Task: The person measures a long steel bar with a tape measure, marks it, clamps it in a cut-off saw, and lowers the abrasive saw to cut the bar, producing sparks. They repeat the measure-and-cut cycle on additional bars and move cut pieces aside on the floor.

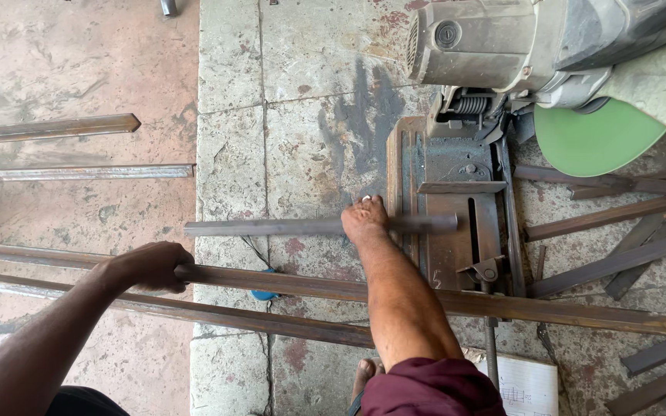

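My left hand point(150, 266) is closed around a long rusty steel bar point(502, 306) that runs across the floor from left to right. My right hand point(364, 219), wearing a ring, grips a shorter grey steel bar point(271, 227). That bar lies crosswise, with its right end resting on the rusty base point(441, 246) of a chop saw. The saw's grey motor housing point(487, 38) and green blade guard point(591, 139) are raised above the base at the upper right.
More long bars point(194, 312) lie parallel beside the one I hold, and two others point(55, 127) are at the upper left. Cut steel pieces point(618, 262) are piled right of the saw. A notepad point(529, 385) and a bare foot point(362, 374) are at the bottom.
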